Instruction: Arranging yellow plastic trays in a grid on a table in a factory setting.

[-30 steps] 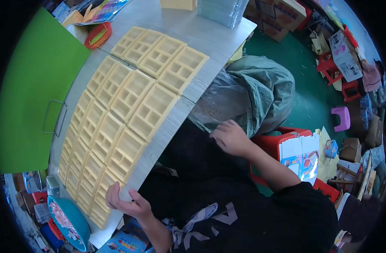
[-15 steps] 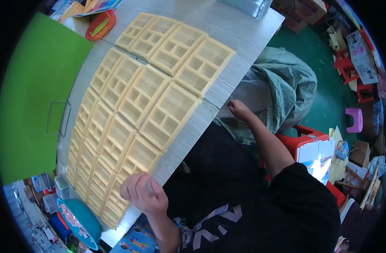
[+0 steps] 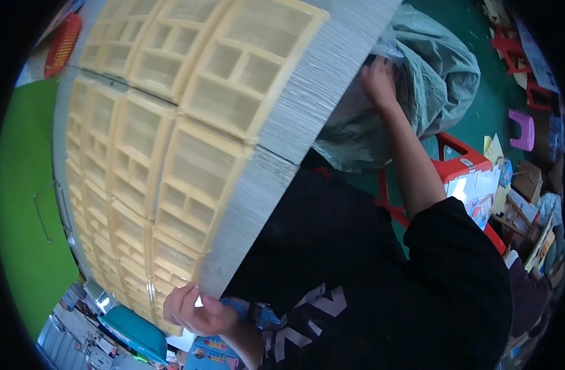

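Observation:
Rows of pale yellow compartment trays (image 3: 202,163) lie edge to edge on the grey table, with clear sheets or shine over their compartments. My left hand (image 3: 199,311) hovers at the near end of the rows, its fingers loosely curled and a gap showing between thumb and fingers. Out past the table edge, my right hand (image 3: 379,83) reaches into the mouth of a large grey-green sack (image 3: 440,68). Its fingers bend around a clear, shiny bit of plastic (image 3: 390,53) there; what exactly they grip is hard to make out.
A bright green board (image 3: 26,179) with a wire handle borders the table's left side. Below it stands a teal basin (image 3: 134,333). An orange-red basket (image 3: 63,44) sits at far left. Red stools (image 3: 458,157) and a purple stool (image 3: 522,129) stand on the green floor at right.
My right hand has moved away from me into the sack's mouth. My left hand has dropped slightly lower. The view has shifted closer to the trays.

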{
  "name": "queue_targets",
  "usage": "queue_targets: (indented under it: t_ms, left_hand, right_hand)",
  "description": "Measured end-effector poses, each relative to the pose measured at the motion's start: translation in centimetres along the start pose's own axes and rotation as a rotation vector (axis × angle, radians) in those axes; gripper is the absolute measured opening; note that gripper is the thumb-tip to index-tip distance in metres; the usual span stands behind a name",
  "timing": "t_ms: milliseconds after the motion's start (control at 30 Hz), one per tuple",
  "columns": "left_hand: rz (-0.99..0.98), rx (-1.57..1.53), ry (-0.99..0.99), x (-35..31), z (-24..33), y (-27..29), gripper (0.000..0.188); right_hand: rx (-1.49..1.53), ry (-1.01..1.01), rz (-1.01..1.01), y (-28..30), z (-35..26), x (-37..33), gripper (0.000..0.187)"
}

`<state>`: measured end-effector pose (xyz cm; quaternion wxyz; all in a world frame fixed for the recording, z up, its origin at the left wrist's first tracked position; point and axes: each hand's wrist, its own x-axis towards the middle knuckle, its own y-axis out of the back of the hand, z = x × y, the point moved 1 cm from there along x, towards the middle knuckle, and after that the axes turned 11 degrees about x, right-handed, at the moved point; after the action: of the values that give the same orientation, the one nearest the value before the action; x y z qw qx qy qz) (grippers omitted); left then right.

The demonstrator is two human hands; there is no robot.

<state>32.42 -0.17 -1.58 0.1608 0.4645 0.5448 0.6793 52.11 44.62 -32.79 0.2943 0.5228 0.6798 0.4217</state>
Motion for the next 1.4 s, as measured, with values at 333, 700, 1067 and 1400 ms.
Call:
queue_targets:
  t_ms: [333,700,1067,1400]
  left_hand:
    - [0.009,0.044,-0.077,-0.6,-0.3,-0.1,0.019]
    - [0.098,0.043,-0.070,-0.5,-0.3,-0.2,0.016]
    - [0.126,-0.016,-0.021,-1.3,-0.4,-0.4,0.019]
    - [0.136,0.002,-0.030,-0.9,-0.4,-0.4,0.019]
  right_hand:
    - [0.213,-0.061,0.373,5.6,0.0,-5.3,0.065]
    - [0.423,0.412,-0.107,1.2,-10.4,-12.0,0.024]
    - [-0.084,0.342,-0.711,-17.8,-11.4,-9.0,0.028]
    - [0.225,0.351,-0.693,-9.1,-9.9,-7.6,0.027]
